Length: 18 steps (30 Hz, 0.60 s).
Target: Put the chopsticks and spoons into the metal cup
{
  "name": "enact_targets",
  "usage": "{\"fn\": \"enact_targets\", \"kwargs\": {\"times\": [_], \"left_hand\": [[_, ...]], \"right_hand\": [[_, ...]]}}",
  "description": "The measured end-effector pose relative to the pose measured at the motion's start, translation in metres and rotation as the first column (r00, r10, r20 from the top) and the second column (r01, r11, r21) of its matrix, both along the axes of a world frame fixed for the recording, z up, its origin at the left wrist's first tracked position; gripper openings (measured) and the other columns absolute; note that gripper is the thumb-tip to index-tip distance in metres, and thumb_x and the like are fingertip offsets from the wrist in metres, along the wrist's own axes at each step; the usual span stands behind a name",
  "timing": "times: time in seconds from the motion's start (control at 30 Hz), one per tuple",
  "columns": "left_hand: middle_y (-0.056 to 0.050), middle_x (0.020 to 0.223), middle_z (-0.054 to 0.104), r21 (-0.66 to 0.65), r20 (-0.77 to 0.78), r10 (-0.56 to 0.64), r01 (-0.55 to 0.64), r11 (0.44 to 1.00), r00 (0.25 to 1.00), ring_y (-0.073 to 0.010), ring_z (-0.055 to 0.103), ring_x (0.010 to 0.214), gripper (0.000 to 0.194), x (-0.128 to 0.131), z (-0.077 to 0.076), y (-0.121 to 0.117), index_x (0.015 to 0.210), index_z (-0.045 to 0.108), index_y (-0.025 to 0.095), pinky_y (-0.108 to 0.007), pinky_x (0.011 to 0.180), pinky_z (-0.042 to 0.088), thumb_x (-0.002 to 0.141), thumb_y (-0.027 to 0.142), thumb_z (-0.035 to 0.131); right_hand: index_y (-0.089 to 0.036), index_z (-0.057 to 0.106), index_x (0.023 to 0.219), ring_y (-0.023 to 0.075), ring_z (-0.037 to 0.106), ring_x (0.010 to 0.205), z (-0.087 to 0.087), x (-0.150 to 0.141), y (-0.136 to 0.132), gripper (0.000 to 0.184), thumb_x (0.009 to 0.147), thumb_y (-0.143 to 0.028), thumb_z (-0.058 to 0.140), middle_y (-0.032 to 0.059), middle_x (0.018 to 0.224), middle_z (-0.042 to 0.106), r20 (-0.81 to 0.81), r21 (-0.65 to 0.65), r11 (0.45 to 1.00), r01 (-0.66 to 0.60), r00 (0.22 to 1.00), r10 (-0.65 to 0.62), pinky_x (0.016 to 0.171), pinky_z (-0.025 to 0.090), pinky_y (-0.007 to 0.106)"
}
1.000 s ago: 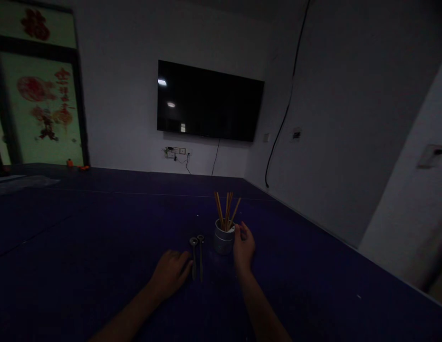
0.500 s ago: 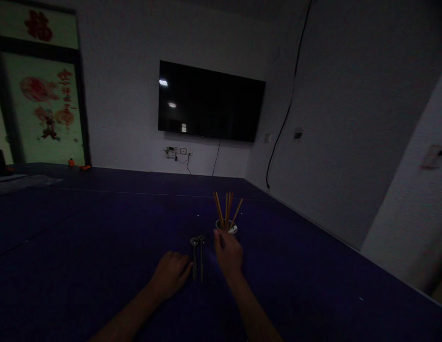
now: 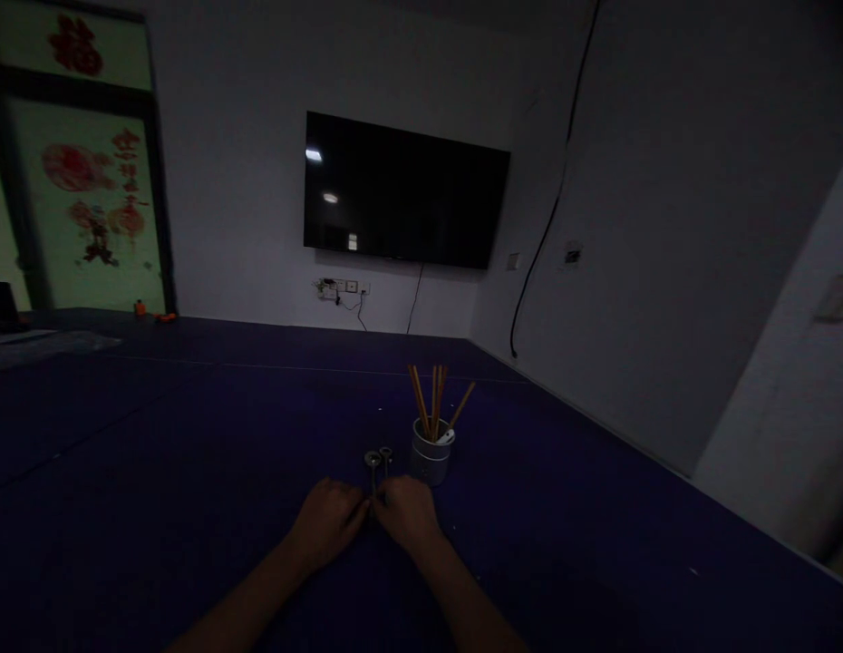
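Two metal spoons, the left spoon (image 3: 372,460) and the right spoon (image 3: 386,453), lie side by side on the dark blue tabletop, bowls pointing away from me. My left hand (image 3: 328,519) rests on the table left of the handles, fingers bent but apart from the thumb, whose tip is beside the left handle. My right hand (image 3: 406,513) is closed over the right spoon's handle, its fingertips close to my left thumb. Most of both handles is covered by my hands. Just beyond my right hand stands a grey cylindrical holder (image 3: 430,462) with several wooden chopsticks (image 3: 435,399) upright in it.
The wide blue table (image 3: 224,426) reaches towards a wall with a television (image 3: 404,190). Clear plastic wrapping (image 3: 54,345) lies at the far left. Small orange objects (image 3: 140,308) are near the door. A black cable (image 3: 547,218) hangs on the right.
My right hand has come from in front of the holder left and nearer to me, onto the right spoon's handle. The holder's body now shows. My left hand has stayed put.
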State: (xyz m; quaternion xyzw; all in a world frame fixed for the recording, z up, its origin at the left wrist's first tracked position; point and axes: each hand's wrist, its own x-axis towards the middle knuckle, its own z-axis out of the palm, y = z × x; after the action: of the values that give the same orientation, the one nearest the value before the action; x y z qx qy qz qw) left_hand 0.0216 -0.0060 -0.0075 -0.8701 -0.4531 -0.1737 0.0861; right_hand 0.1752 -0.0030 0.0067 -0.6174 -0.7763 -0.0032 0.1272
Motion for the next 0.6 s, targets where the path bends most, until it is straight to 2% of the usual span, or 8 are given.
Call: {"fn": "enact_targets", "kwargs": {"times": [0.2,0.6], "left_hand": [[-0.006,0.076,0.066,-0.021,0.013,0.014,-0.014,1.0,1.0,-0.0198,0.061,0.076,0.032,-0.0002,0.0017,-0.0019,0.077,0.06,0.018,-0.033,0.073,0.041,0.091,0.027,0.033],[-0.006,0.074,0.066,0.0,0.031,-0.006,0.006,1.0,1.0,-0.0178,0.061,0.073,0.031,-0.0014,-0.0006,0.0002,0.075,0.058,0.018,-0.031,0.072,0.042,0.09,0.027,0.032]], "right_hand": [[-0.02,0.071,0.085,0.0227,0.066,0.084,-0.0007,-0.0021,-0.0018,0.026,0.081,-0.039,0.054,0.0095,0.087,0.071,0.017,-0.004,0.999,0.034,0.999,-0.034,0.068,0.043,0.026],[-0.021,0.071,0.083,0.0223,0.066,0.083,0.0003,-0.0033,-0.0034,0.024,0.08,-0.036,0.053,0.0098,0.085,0.071,0.026,-0.001,1.0,0.024,0.999,-0.024,0.069,0.045,0.027]]}}
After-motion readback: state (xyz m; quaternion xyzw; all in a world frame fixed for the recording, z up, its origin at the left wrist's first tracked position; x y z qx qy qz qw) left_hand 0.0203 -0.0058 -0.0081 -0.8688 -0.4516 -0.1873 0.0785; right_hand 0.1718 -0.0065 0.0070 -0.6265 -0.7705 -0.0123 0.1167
